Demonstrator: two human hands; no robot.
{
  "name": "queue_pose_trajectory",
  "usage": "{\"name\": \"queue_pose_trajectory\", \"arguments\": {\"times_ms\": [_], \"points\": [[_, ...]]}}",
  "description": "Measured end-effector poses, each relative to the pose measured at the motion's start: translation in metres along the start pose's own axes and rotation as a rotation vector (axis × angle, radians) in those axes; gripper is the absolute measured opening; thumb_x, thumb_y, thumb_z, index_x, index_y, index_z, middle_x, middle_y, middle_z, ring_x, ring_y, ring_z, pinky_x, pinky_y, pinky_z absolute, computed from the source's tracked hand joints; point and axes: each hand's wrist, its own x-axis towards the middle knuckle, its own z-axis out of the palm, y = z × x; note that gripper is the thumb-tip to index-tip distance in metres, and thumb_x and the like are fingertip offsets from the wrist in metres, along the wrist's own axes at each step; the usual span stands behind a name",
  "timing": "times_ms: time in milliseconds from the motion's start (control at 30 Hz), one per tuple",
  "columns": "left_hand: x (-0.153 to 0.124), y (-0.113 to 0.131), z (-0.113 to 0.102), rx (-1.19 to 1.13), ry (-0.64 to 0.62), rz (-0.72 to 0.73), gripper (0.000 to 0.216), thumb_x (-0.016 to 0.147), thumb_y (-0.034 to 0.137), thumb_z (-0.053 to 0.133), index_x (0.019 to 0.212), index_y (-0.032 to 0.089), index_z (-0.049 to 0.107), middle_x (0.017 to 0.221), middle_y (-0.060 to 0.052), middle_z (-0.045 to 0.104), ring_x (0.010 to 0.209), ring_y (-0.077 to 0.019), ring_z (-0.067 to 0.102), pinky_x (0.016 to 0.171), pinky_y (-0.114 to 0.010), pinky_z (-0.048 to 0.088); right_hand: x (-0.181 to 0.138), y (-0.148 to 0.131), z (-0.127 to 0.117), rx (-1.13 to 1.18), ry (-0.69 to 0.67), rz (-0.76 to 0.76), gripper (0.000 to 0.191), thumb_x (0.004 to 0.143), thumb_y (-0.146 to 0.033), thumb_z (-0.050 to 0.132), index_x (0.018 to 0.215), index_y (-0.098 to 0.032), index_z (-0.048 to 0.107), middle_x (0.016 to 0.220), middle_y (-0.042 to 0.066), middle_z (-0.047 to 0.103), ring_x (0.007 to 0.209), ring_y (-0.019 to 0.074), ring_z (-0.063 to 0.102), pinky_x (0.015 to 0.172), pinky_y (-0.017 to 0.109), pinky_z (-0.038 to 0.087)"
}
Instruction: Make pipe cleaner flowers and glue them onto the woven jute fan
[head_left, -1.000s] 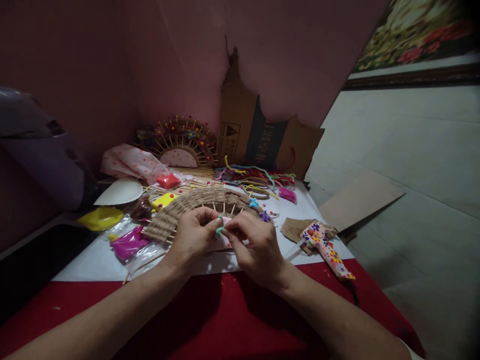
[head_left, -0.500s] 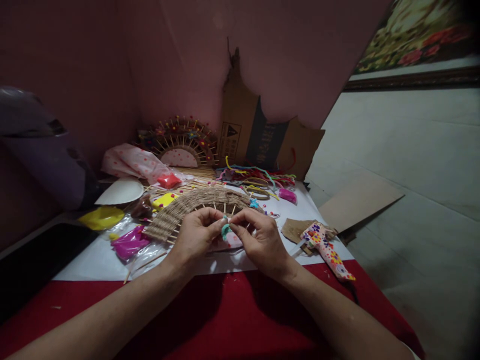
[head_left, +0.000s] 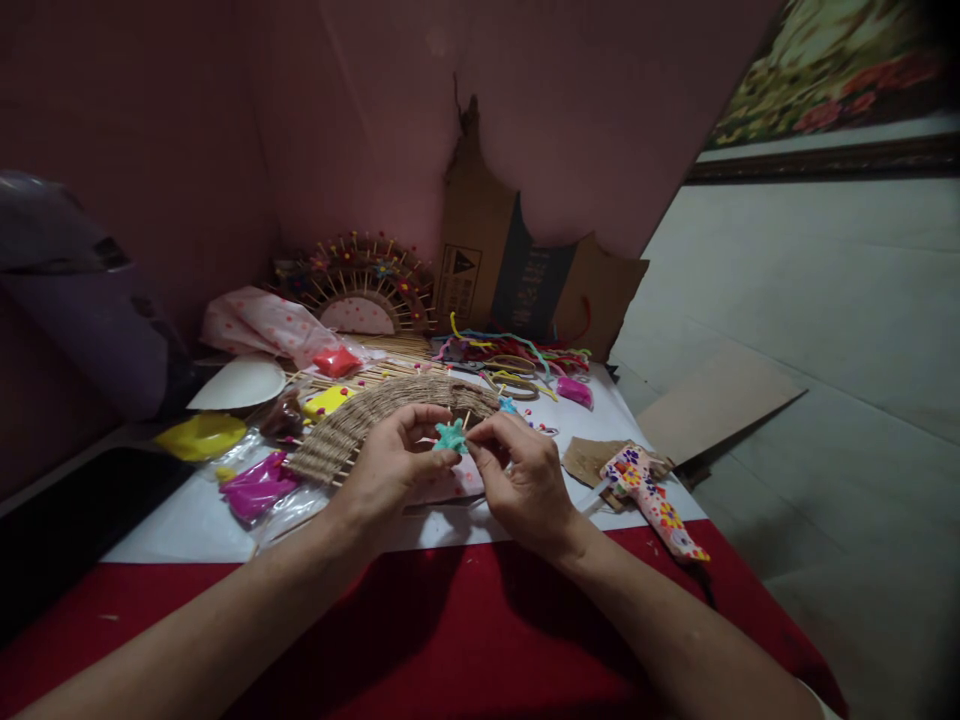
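A small teal pipe-cleaner flower (head_left: pixel 451 437) is held up between my two hands, its petals facing me. My left hand (head_left: pixel 394 458) grips its left side between thumb and fingers. The thumb and forefinger of my right hand (head_left: pixel 521 475) pinch its right edge. Just behind lies a woven twine fan (head_left: pixel 375 415) with wooden sticks running through it, and its pink dotted centre (head_left: pixel 450 485) shows partly below my hands. A blue flower (head_left: pixel 508 404) sits on the fan's right end, beyond my right hand.
At right is a flowered glue gun (head_left: pixel 649 490) by a cardboard scrap (head_left: pixel 592 462). Coloured pipe cleaners (head_left: pixel 517 350) and scissors (head_left: pixel 517 383) lie behind. Clay packets, one magenta (head_left: pixel 259 487), and a white plate (head_left: pixel 238 383) are at left. A finished fan (head_left: pixel 360 290) leans at the back.
The teal pipe cleaner has turned, so its full flower shape now shows. My left fingers have opened wider around it, and my right hand has shifted slightly.
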Motion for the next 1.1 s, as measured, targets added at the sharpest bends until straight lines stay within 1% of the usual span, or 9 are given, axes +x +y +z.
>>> {"name": "queue_pose_trajectory", "arguments": {"times_ms": [100, 300, 500, 633, 733, 800, 933, 1100], "points": [[0.0024, -0.0006, -0.0007, 0.008, 0.016, 0.018, 0.042, 0.054, 0.009, 0.075, 0.089, 0.016, 0.053, 0.079, -0.001, 0.061, 0.063, -0.0143, 0.062, 0.059, -0.032, 0.055, -0.0010, 0.0012, 0.0008, -0.017, -0.009, -0.018, 0.012, 0.078, -0.009, 0.047, 0.073, -0.018, 0.053, 0.071, 0.002, 0.056, 0.068, 0.0142, 0.052, 0.061, 0.025, 0.037], [0.0031, 0.0022, 0.0004, -0.009, 0.054, 0.026, 0.039, 0.054, 0.008, 0.073, 0.086, 0.014, 0.052, 0.066, 0.001, 0.062, 0.055, -0.0135, 0.062, 0.055, -0.030, 0.054, -0.0008, 0.0018, -0.0004, -0.035, -0.005, -0.029, 0.011, 0.080, -0.010, 0.047, 0.073, -0.017, 0.052, 0.070, 0.002, 0.055, 0.068, 0.0145, 0.051, 0.061, 0.025, 0.036], [0.0006, 0.0077, 0.0000, 0.063, 0.053, 0.065, 0.037, 0.052, 0.008, 0.074, 0.082, 0.012, 0.054, 0.059, 0.001, 0.063, 0.050, -0.0144, 0.062, 0.050, -0.027, 0.051, -0.0005, 0.0005, -0.0037, -0.075, 0.013, -0.086, 0.012, 0.077, -0.007, 0.048, 0.074, -0.017, 0.053, 0.070, 0.002, 0.054, 0.065, 0.0137, 0.050, 0.059, 0.025, 0.035], [0.0014, 0.0086, -0.0012, 0.039, 0.006, 0.080, 0.030, 0.058, 0.014, 0.073, 0.083, 0.012, 0.056, 0.062, -0.002, 0.065, 0.052, -0.0139, 0.062, 0.052, -0.026, 0.051, 0.0001, -0.0001, -0.0052, -0.075, 0.022, -0.096, 0.013, 0.077, -0.006, 0.047, 0.074, -0.018, 0.052, 0.070, 0.002, 0.054, 0.064, 0.0134, 0.049, 0.059, 0.025, 0.036], [0.0021, 0.0075, -0.0018, 0.015, -0.005, 0.069, 0.024, 0.064, 0.019, 0.070, 0.084, 0.012, 0.057, 0.065, -0.002, 0.066, 0.053, -0.0130, 0.062, 0.054, -0.026, 0.052, -0.0004, 0.0003, -0.0049, -0.080, 0.019, -0.088, 0.013, 0.078, -0.007, 0.047, 0.074, -0.018, 0.051, 0.071, 0.003, 0.055, 0.065, 0.0137, 0.050, 0.060, 0.025, 0.036], [0.0027, 0.0064, -0.0026, 0.014, -0.021, 0.071, 0.025, 0.064, 0.020, 0.071, 0.085, 0.013, 0.059, 0.067, -0.003, 0.066, 0.054, -0.0127, 0.062, 0.054, -0.026, 0.051, -0.0008, 0.0005, -0.0046, -0.087, 0.014, -0.083, 0.012, 0.079, -0.008, 0.047, 0.074, -0.018, 0.051, 0.072, 0.003, 0.055, 0.066, 0.0140, 0.050, 0.060, 0.025, 0.036], [0.0036, 0.0046, -0.0053, 0.025, -0.055, 0.095, 0.034, 0.058, 0.017, 0.076, 0.087, 0.012, 0.060, 0.069, -0.003, 0.067, 0.056, -0.0123, 0.062, 0.054, -0.024, 0.050, -0.0005, -0.0001, -0.0046, -0.099, 0.011, -0.088, 0.012, 0.079, -0.009, 0.047, 0.074, -0.018, 0.051, 0.071, 0.003, 0.055, 0.066, 0.0140, 0.050, 0.060, 0.025, 0.037], [0.0031, 0.0041, -0.0073, 0.005, -0.060, 0.048, 0.035, 0.059, 0.018, 0.076, 0.089, 0.012, 0.058, 0.068, -0.004, 0.067, 0.057, -0.0144, 0.063, 0.057, -0.029, 0.052, 0.0005, -0.0006, -0.0053, -0.103, 0.014, -0.095, 0.012, 0.080, -0.009, 0.045, 0.073, -0.018, 0.052, 0.069, 0.003, 0.054, 0.064, 0.0135, 0.049, 0.058, 0.025, 0.036]]}}
